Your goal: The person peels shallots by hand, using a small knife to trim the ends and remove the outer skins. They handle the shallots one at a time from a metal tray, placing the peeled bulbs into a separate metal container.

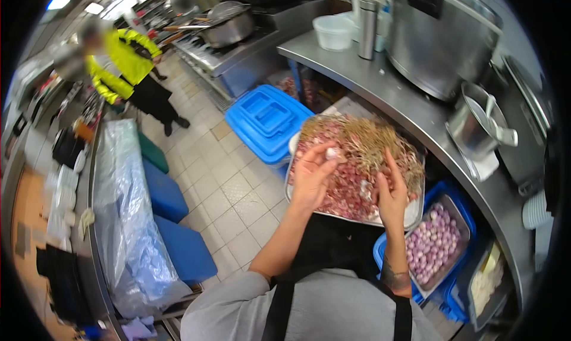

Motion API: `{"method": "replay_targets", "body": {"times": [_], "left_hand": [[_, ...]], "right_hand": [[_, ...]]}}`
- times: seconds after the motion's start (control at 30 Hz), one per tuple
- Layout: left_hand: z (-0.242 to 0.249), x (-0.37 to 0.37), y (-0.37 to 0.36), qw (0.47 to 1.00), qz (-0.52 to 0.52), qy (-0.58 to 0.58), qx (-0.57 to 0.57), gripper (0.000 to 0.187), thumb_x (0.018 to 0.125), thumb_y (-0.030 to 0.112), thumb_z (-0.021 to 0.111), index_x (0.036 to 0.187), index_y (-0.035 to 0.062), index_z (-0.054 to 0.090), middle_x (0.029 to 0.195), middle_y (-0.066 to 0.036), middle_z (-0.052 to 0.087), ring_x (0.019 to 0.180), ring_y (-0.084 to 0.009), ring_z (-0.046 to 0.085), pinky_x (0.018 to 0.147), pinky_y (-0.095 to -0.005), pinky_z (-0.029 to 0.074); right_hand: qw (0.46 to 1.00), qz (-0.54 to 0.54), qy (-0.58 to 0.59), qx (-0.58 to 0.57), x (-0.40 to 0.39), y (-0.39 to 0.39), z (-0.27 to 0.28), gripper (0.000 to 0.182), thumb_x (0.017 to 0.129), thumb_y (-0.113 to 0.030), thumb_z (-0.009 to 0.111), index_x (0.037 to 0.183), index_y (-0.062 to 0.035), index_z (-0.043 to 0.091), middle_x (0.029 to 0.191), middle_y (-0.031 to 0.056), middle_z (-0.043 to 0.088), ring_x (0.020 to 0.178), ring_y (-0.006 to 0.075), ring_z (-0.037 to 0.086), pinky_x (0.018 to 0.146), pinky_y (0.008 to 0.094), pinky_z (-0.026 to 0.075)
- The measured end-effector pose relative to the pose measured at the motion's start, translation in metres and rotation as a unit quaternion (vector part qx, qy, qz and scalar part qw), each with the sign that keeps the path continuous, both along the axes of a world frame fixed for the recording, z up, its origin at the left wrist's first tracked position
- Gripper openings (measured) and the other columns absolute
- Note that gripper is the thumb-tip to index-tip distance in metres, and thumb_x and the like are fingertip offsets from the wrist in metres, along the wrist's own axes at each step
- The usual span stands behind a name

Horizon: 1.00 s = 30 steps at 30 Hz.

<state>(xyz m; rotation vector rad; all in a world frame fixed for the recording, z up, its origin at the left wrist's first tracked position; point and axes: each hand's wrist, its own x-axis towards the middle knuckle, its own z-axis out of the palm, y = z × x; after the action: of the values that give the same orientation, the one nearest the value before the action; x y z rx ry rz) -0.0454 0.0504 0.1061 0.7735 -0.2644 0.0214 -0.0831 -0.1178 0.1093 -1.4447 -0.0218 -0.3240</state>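
Note:
My left hand (313, 175) is over the left part of a wide metal tray (361, 221), with a small pale shallot (332, 153) pinched between thumb and fingers. Across from it, my right hand (392, 192) has its thumb and fingers apart and nothing visible between them. Pinkish-red skins and small bulbs (342, 189) cover the near part of the tray. Dry, tan stalks and roots (380, 140) are heaped at its far side. A pale piece (366, 190), too blurred to name, shows left of my right thumb.
Right of the tray, a metal pan holds peeled purple shallots (433, 246). A blue lidded bin (267, 122) stands beyond the tray's left. A steel counter (410, 112) with a big pot (443, 40) curves along the right. A person in a yellow jacket (128, 61) stands in the aisle.

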Motion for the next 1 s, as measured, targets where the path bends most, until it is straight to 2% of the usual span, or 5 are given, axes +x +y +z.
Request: {"method": "replay_targets", "body": {"times": [0.03, 0.07, 0.2, 0.57, 1.0], "left_hand": [[0.003, -0.001, 0.0, 1.0, -0.015, 0.007, -0.01, 0.04, 0.079, -0.009, 0.059, 0.118, -0.0028, 0.051, 0.106, -0.01, 0.06, 0.096, -0.0157, 0.059, 0.084, -0.0268, 0.049], [0.006, 0.0, -0.002, 0.999, -0.028, 0.013, -0.021, 0.04, 0.079, -0.009, 0.06, 0.118, -0.0028, 0.051, 0.107, -0.01, 0.06, 0.095, -0.016, 0.059, 0.084, -0.0269, 0.049], [0.009, -0.004, -0.002, 0.997, -0.066, 0.024, -0.026, 0.041, 0.078, -0.009, 0.061, 0.117, -0.0035, 0.052, 0.106, -0.011, 0.06, 0.095, -0.0154, 0.059, 0.081, -0.0256, 0.051], [0.01, -0.02, 0.001, 0.997, -0.045, -0.067, 0.002, 0.04, 0.072, -0.011, 0.066, 0.11, -0.0078, 0.054, 0.109, -0.016, 0.058, 0.095, -0.02, 0.061, 0.082, -0.0303, 0.052], [0.032, -0.038, 0.002, 0.99, 0.025, -0.104, 0.096, 0.038, 0.066, -0.015, 0.07, 0.101, -0.0092, 0.058, 0.104, -0.015, 0.057, 0.092, -0.0216, 0.062, 0.078, -0.0319, 0.056]], "right_hand": [[1.0, 0.007, -0.004, 0.014, -0.003, 0.001, 0.008, 0.045, 0.089, -0.001, 0.049, 0.133, -0.0115, 0.046, 0.081, -0.0034, 0.05, 0.051, -0.0002, 0.038, 0.044, 0.0159, 0.032], [0.999, 0.021, 0.012, -0.025, -0.003, -0.004, 0.007, 0.043, 0.088, -0.003, 0.052, 0.13, -0.009, 0.049, 0.084, 0.0011, 0.056, 0.058, 0.0038, 0.048, 0.052, 0.0177, 0.041], [0.989, 0.047, -0.065, -0.124, -0.011, -0.001, 0.023, 0.04, 0.082, -0.006, 0.059, 0.122, -0.0039, 0.056, 0.091, 0.0091, 0.062, 0.081, 0.0144, 0.057, 0.075, 0.0271, 0.046], [0.964, 0.111, -0.172, -0.171, -0.025, 0.005, 0.038, 0.037, 0.078, -0.003, 0.062, 0.115, -0.0045, 0.061, 0.087, 0.0106, 0.061, 0.076, 0.0183, 0.058, 0.071, 0.0275, 0.045], [0.967, 0.049, -0.204, -0.143, -0.034, 0.015, 0.032, 0.03, 0.076, 0.001, 0.066, 0.105, -0.0016, 0.065, 0.082, 0.0094, 0.061, 0.072, 0.0162, 0.059, 0.064, 0.0258, 0.046]]}}
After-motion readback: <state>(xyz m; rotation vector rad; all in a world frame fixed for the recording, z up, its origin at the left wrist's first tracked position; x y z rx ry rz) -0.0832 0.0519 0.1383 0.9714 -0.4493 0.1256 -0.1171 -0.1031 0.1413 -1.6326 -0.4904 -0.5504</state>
